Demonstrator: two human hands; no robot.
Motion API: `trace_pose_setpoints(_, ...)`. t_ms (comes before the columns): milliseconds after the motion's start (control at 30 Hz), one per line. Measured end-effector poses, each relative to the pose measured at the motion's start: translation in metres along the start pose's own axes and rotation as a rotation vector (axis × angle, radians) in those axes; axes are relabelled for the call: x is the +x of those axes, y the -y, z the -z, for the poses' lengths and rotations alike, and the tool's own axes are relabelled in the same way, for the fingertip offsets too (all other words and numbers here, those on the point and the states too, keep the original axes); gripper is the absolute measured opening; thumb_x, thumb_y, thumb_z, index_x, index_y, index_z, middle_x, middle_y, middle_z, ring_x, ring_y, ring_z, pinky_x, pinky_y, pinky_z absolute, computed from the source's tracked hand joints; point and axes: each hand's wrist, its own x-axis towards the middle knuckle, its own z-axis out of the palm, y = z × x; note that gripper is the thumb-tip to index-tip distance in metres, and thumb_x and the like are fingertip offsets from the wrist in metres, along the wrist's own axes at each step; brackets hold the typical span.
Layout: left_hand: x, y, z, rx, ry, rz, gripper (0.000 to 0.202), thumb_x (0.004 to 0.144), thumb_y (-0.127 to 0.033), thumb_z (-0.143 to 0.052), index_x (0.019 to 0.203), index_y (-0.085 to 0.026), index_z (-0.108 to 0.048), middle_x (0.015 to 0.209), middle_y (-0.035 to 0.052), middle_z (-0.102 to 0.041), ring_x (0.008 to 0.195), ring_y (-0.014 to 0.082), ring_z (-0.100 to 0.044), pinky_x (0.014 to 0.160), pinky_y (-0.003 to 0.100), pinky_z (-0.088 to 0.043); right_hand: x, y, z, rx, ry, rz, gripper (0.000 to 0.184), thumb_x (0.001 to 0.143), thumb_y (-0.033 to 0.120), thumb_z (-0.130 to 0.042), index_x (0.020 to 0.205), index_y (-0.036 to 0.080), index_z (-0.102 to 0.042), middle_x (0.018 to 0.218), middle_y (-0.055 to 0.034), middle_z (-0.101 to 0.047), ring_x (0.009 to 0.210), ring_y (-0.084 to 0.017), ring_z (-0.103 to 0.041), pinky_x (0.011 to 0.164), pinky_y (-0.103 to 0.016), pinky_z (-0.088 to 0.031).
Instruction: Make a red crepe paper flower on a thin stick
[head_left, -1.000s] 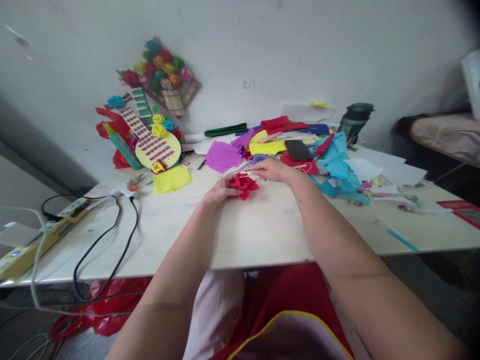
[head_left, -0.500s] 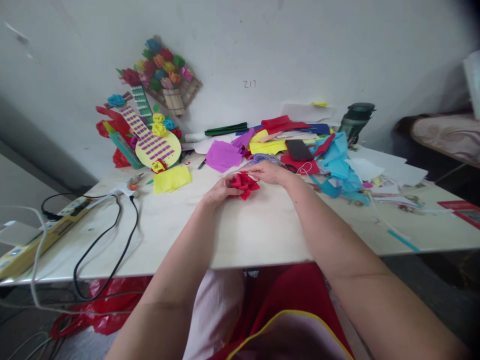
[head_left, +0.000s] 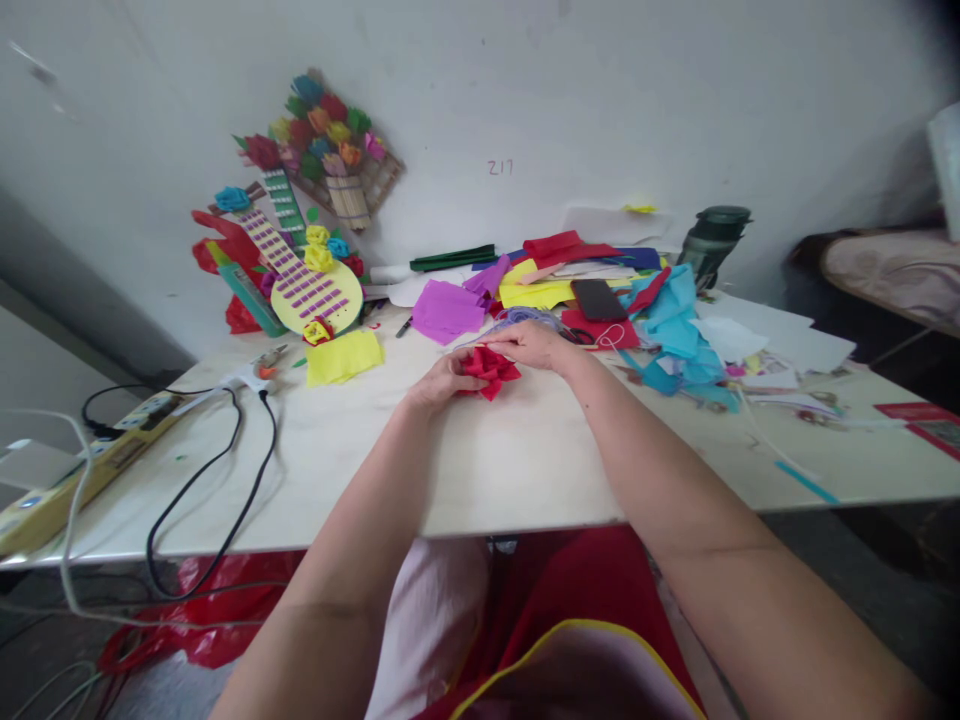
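Over the middle of the table, a small red crepe-paper flower (head_left: pixel 491 372) with pointed, ruffled petals is between my two hands. My left hand (head_left: pixel 442 380) grips its left side, with the thumb on the near side and the fingers curled behind. My right hand (head_left: pixel 529 346) reaches in from the right at the flower's far edge, with fingers pressed together against the red paper. Its fingertips are partly hidden, and any thin item between them is too small to make out. Just behind the hands lies a coil of lilac cord (head_left: pixel 529 317).
Purple paper (head_left: pixel 448 311), a black phone (head_left: pixel 598 299) and crumpled blue paper (head_left: pixel 675 320) lie along the back. A dark bottle (head_left: pixel 712 245) stands at the back right. On the left are yellow paper (head_left: pixel 345 358), a glue gun (head_left: pixel 244 378) and a power strip (head_left: pixel 112 465).
Both hands stay almost in place at the red flower. The fingers of my right hand shift very slightly at its far edge.
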Motion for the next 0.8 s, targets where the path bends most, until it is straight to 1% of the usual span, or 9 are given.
trace_pose_setpoints(100, -0.0005, -0.0001, -0.0004, -0.012, -0.002, -0.003, 0.050, 0.053, -0.013, -0.079, 0.099, -0.014, -0.060, 0.091, 0.0065, -0.065, 0.079, 0.0172, -0.062, 0.072, 0.030, -0.048, 0.0014, -0.0021, -0.0024, -0.051, -0.027, 0.018, 0.032, 0.087, 0.033, -0.048, 0.113, 0.028, -0.067, 0.113, -0.0001, -0.069, 0.101, -0.017, -0.063, 0.086, -0.029, -0.045)
trace_pose_setpoints(200, -0.0015, -0.0009, -0.0010, -0.014, -0.004, 0.000, 0.048, 0.054, -0.014, -0.079, 0.097, -0.014, -0.060, 0.087, 0.0054, -0.064, 0.076, 0.0169, -0.061, 0.070, 0.030, -0.048, 0.0023, -0.0034, -0.0035, -0.089, -0.056, 0.029, 0.031, 0.087, 0.032, -0.048, 0.110, 0.027, -0.069, 0.108, -0.0014, -0.071, 0.096, -0.017, -0.064, 0.083, -0.026, -0.045)
trace_pose_setpoints(433, -0.0016, -0.0017, -0.0015, -0.012, 0.004, 0.009, 0.049, 0.053, -0.016, -0.079, 0.098, -0.015, -0.059, 0.089, 0.0051, -0.063, 0.077, 0.0163, -0.061, 0.069, 0.029, -0.049, 0.0039, -0.0024, -0.0061, -0.131, -0.091, 0.004, 0.028, 0.086, 0.031, -0.052, 0.105, 0.026, -0.071, 0.104, -0.0026, -0.072, 0.093, -0.017, -0.063, 0.082, -0.025, -0.044)
trace_pose_setpoints(600, -0.0014, -0.0018, -0.0015, -0.014, 0.017, 0.000, 0.047, 0.053, -0.015, -0.079, 0.096, -0.015, -0.059, 0.090, 0.0056, -0.063, 0.078, 0.0166, -0.061, 0.069, 0.029, -0.049, 0.0044, 0.0008, -0.0062, -0.065, -0.072, -0.024, 0.027, 0.084, 0.025, -0.053, 0.102, 0.024, -0.072, 0.103, -0.0037, -0.072, 0.093, -0.017, -0.062, 0.082, -0.026, -0.043)
trace_pose_setpoints(700, -0.0019, -0.0031, -0.0024, -0.011, 0.014, -0.017, 0.043, 0.053, -0.014, -0.079, 0.091, -0.016, -0.059, 0.087, 0.0046, -0.062, 0.077, 0.0161, -0.060, 0.070, 0.029, -0.048, 0.0047, 0.0006, -0.0073, 0.000, -0.067, -0.042, 0.026, 0.083, 0.022, -0.053, 0.101, 0.022, -0.073, 0.100, -0.0039, -0.072, 0.091, -0.016, -0.062, 0.082, -0.026, -0.044)
trace_pose_setpoints(800, -0.0015, -0.0036, -0.0026, 0.012, 0.012, -0.032, 0.040, 0.052, -0.013, -0.079, 0.086, -0.016, -0.059, 0.084, 0.0030, -0.062, 0.076, 0.0153, -0.060, 0.069, 0.028, -0.048, 0.0051, -0.0009, -0.0088, 0.074, -0.088, -0.030, 0.025, 0.081, 0.020, -0.054, 0.098, 0.020, -0.073, 0.097, -0.0044, -0.072, 0.089, -0.015, -0.062, 0.081, -0.026, -0.044)
